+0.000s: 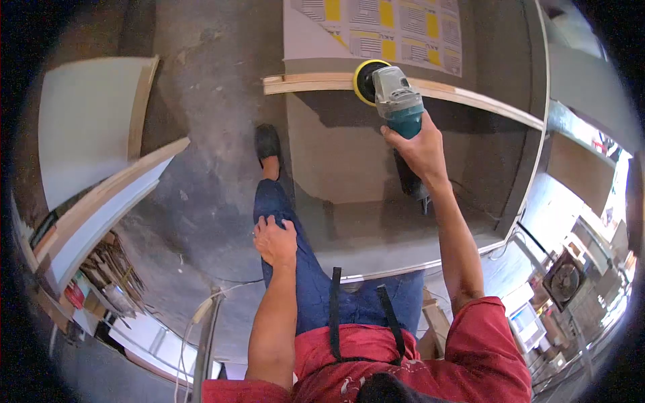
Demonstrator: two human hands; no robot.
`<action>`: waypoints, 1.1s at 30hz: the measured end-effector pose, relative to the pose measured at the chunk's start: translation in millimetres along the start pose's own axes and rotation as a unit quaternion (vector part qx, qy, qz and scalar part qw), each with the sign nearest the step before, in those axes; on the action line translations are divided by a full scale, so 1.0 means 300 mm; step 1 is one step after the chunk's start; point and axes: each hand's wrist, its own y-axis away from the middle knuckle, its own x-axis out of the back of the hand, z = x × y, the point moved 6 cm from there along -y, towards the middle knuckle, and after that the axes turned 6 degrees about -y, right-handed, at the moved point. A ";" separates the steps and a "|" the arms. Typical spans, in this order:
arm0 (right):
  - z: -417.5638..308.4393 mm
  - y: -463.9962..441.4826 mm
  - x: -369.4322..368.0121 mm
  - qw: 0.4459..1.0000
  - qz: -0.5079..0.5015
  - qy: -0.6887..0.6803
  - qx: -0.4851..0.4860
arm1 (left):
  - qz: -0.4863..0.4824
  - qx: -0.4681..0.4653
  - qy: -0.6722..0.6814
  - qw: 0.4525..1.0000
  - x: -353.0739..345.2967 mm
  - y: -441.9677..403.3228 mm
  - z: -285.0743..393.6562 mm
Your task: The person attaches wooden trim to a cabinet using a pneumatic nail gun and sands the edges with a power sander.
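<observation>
My right hand (418, 149) is wrapped round the teal body of an angle grinder (400, 101), which has a clear-grey head. Its round disc (366, 82), black with a yellow rim, stands on edge against a long wooden strip (312, 82). I cannot tell whether the disc is spinning. The strip runs across a large grey-brown cabinet or box (363, 161). My left hand (274, 240) rests on my thigh near the knee, fingers spread, holding nothing.
A printed sheet with yellow blocks (376, 33) lies beyond the strip. White panels with wooden edges (94, 127) stand at left on the concrete floor (208, 127). Scrap wood (111, 272) and a pale cable (201, 309) are at lower left. A fan-like unit (563, 281) stands at right.
</observation>
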 end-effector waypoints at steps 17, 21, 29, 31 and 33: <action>-0.349 0.025 -0.423 0.994 -0.086 0.051 0.040 | -0.068 0.048 0.066 0.994 0.001 -0.032 -0.031; -0.302 0.073 -0.363 0.997 -0.053 0.048 0.001 | -0.066 0.052 0.078 0.993 -0.003 -0.038 -0.044; -0.288 0.054 -0.395 0.999 -0.024 0.039 0.000 | -0.063 0.045 0.076 0.994 -0.001 -0.045 -0.038; -0.331 0.069 -0.431 0.998 -0.038 0.046 0.032 | -0.060 0.038 0.075 0.995 -0.009 -0.041 -0.031; -0.313 0.087 -0.418 0.999 -0.030 0.036 0.023 | -0.053 0.036 0.068 0.996 -0.013 -0.039 -0.028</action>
